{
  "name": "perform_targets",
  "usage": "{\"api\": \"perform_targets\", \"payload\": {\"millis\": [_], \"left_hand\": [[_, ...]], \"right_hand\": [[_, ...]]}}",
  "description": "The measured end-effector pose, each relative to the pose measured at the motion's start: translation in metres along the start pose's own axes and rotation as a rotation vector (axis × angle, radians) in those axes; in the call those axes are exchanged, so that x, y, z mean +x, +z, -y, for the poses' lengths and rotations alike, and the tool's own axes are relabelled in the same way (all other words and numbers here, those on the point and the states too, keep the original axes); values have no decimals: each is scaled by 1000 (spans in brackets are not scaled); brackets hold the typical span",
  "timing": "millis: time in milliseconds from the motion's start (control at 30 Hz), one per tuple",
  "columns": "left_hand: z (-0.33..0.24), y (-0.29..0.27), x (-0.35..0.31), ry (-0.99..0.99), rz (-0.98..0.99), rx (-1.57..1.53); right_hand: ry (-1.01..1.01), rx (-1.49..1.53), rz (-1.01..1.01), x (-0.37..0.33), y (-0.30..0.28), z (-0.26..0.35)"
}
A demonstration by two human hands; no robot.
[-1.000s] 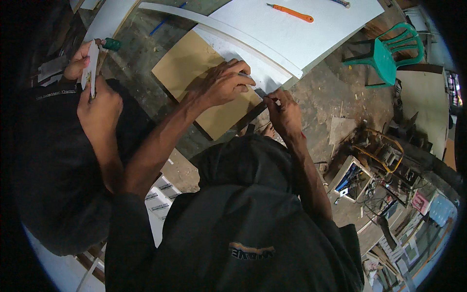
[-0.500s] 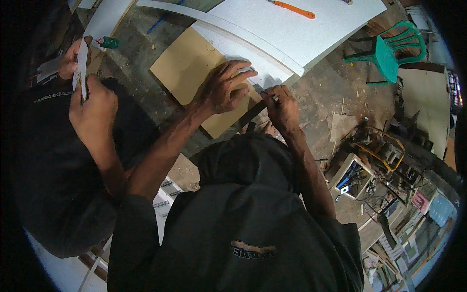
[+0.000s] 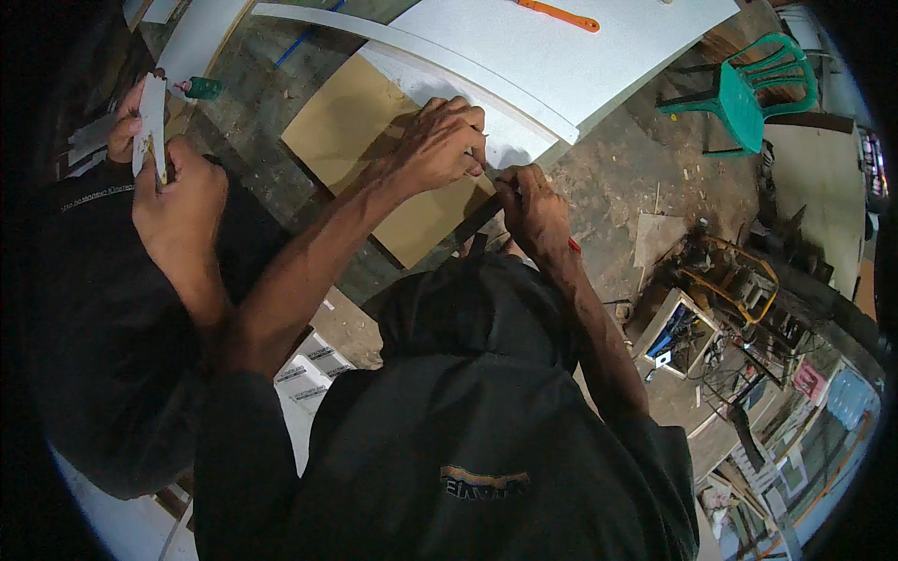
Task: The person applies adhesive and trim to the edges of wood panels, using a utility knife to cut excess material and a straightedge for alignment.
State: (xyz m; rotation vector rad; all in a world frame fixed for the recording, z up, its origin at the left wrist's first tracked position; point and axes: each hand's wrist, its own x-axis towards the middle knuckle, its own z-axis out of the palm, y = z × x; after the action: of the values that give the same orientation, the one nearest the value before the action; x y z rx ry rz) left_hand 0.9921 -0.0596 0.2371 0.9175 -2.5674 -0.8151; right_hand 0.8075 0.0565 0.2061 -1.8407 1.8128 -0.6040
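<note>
My left hand [image 3: 440,145] is over a brown board [image 3: 341,117], its fingers curled together near the board's far right part; whatever they pinch is hidden. Close by on the right, my right hand [image 3: 538,210] is closed at the board's right corner, beside a dark strip [image 3: 477,222] along the edge. What it grips, if anything, I cannot make out. Under and beyond the brown board lies a white panel [image 3: 519,136], with a long narrow white strip [image 3: 421,61] along its far side.
At left, a co-worker's hands [image 3: 182,210] hold a small white piece [image 3: 148,131] near a green bottle [image 3: 201,88]. An orange-handled tool [image 3: 561,15] lies on a large white sheet [image 3: 571,70]. A green chair [image 3: 741,103] and clutter with an open box [image 3: 675,332] stand right.
My left hand's fingers have gone from spread to curled together. My right hand has shifted slightly left and turned. The co-worker's white piece has tilted to show its flat face.
</note>
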Motion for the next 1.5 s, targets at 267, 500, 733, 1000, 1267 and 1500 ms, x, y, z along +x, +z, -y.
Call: {"api": "perform_targets", "payload": {"millis": [267, 500, 733, 1000, 1267, 1500], "left_hand": [[3, -12, 4, 44, 121, 18], [15, 4, 25, 262, 240, 196], [21, 10, 17, 236, 216, 285], [10, 1, 19, 151, 282, 219], [5, -4, 25, 84, 379, 132], [2, -10, 6, -74, 141, 25]], "right_hand": [[-88, -2, -45, -2, 5, -9], [-77, -12, 2, -1, 3, -7], [-167, -35, -70, -4, 5, -7], [-135, -15, -56, -4, 2, -2], [-83, -152, -55, -9, 6, -3], [191, -81, -67, -1, -4, 13]]}}
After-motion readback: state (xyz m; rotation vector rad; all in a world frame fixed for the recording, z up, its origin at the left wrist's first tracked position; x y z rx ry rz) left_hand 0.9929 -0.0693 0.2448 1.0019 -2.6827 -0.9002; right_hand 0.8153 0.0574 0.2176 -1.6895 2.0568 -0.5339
